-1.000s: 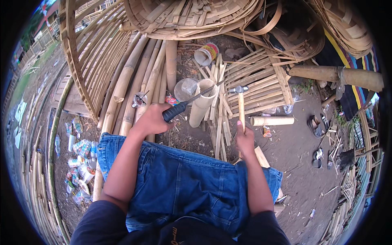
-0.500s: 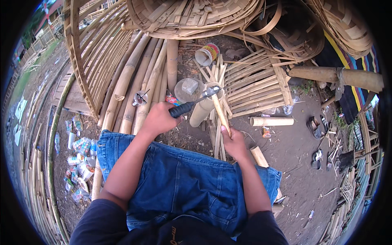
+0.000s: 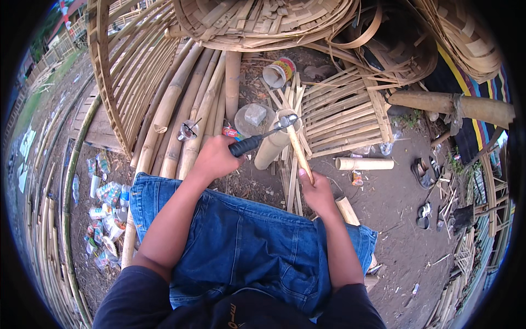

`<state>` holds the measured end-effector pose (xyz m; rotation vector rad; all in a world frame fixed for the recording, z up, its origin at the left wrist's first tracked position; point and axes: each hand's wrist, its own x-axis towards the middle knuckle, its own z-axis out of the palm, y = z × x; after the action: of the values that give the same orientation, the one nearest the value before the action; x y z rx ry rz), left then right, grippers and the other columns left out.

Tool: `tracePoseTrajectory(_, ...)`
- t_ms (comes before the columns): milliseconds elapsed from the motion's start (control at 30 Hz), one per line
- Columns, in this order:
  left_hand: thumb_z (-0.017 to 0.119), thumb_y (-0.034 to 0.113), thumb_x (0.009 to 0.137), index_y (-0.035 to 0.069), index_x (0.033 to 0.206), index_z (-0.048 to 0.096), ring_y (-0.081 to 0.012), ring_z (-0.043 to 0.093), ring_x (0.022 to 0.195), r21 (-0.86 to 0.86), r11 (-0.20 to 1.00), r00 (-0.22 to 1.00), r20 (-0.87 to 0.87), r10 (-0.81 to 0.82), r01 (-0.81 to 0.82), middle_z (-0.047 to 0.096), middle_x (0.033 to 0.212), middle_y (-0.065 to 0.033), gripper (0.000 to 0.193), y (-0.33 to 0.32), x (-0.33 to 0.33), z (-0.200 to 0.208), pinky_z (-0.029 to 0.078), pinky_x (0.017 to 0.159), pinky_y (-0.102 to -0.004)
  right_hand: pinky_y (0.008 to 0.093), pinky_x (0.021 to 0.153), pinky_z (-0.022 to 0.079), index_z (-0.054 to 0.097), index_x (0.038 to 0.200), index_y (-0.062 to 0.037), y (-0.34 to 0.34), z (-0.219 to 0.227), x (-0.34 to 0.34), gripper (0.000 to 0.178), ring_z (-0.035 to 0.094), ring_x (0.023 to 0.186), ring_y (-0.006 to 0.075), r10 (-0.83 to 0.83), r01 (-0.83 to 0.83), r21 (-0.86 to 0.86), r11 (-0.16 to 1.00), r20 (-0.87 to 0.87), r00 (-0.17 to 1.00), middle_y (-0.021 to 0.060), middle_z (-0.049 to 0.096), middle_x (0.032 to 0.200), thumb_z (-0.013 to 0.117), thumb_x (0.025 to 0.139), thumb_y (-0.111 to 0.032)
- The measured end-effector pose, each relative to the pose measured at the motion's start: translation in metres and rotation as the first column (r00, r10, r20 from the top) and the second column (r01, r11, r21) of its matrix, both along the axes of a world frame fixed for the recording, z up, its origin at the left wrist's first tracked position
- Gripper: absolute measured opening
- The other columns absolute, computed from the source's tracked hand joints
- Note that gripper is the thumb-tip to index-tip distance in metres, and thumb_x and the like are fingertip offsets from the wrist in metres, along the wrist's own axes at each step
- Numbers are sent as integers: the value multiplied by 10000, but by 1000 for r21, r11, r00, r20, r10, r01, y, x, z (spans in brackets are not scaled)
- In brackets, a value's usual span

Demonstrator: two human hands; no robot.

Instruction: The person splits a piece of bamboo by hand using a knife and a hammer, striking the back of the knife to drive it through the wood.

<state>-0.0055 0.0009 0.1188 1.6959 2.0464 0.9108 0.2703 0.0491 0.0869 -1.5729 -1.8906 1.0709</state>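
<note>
Outdoors, dirt yard [image 3: 405, 219]: L hand [image 3: 216, 159] clenched on a black-handled knife [image 3: 245, 146], prob. to stay clear of the edge; R hand [image 3: 318, 193] grips a hammer [image 3: 298, 148] low on its shaft, presumably for reach. Just beyond, bamboo tube [image 3: 268, 152] stands on end under the blade, likely as support. Hammer head hides some blade; contact's unclear. Far woven basket [image 3: 263, 37]: cut off up top.

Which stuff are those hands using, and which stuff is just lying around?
In use:
- black-handled blade, gripped by the left hand
- hammer, held in the right hand, its head at the blade
- bamboo tube, under the blade

Seemingly just lying about:
- plastic litter
- dark footwear
- red-and-yellow tub
</note>
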Motion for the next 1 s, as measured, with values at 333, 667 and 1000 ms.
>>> tracePoseTrajectory(333,742,216,692,-12,803,692,-383,633,634,-13,1000,1000,-23,-4,4,606,639,-220,258,-2,1,1,495,628,-437,260,403,287,447,799,-58,-16,80,6,418,349,441,95,299,418,358,835,-933,202,-7,374,552,507,1008,-414)
tracePoseTrajectory(667,715,146,695,-79,781,649,-415,673,744,-4,985,985,-3,173,-173,634,700,-285,250,2,-23,-26,536,692,-464,418,511,426,577,760,49,-10,-14,-9,440,535,486,305,-8,9,212,977,-7,1000,201,539,571,567,979,-333)
tracePoseTrajectory(1000,789,297,712,-34,734,655,-347,636,611,-106,994,999,-28,-23,20,591,588,-192,358,6,-9,-17,480,615,-438,432,546,438,593,801,31,-15,-6,-20,461,556,532,354,13,-15,185,983,8,1000,209,549,583,570,967,-399)
